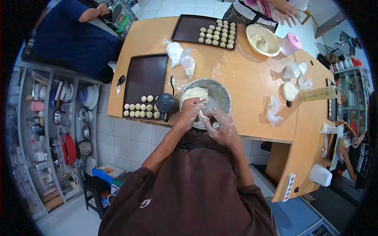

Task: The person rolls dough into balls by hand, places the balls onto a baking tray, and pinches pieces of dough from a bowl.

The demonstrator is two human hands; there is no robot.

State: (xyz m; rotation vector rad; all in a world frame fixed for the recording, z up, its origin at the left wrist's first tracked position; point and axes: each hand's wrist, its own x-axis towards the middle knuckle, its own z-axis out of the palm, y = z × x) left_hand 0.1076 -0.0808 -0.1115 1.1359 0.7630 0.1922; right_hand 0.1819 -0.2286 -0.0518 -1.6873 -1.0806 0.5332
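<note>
A floured metal bowl (222,96) sits at the table's front edge, right in front of my body. Pale dough (195,93) lies against its left side. My left hand (190,113) is closed around part of this dough over the bowl's near left rim. Fingers of my right hand (222,126) pinch a stretched strip of dough that runs between both hands. Flour coats both hands. Just left of the bowl stands a dark gooseneck kettle (167,104). Beside it, rows of round dough balls (143,107) sit on the near end of a dark tray (146,72).
Another dark tray (189,27) with dough balls stands at the back. Near it are a cream bowl (254,32) of dough and a pink-lidded container (290,43). Plastic bags (174,53) lie behind my bowl. Co-workers stand at the back left, back right and far right.
</note>
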